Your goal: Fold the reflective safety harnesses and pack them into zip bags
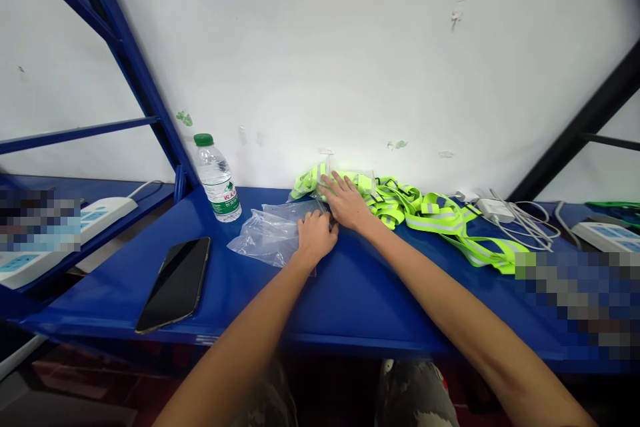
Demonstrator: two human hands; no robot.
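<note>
I see the left hand (317, 233) curled on clear plastic bags (270, 235), pinch unclear, the right hand (345, 201) spread over neon-yellow reflective straps (364, 183).

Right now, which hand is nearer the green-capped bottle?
The left hand, curled on the clear plastic; the right hand, spread at the neon-yellow straps, is farther from the bottle.

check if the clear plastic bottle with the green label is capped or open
Capped: the bottle has a round green cap on its neck.
</note>
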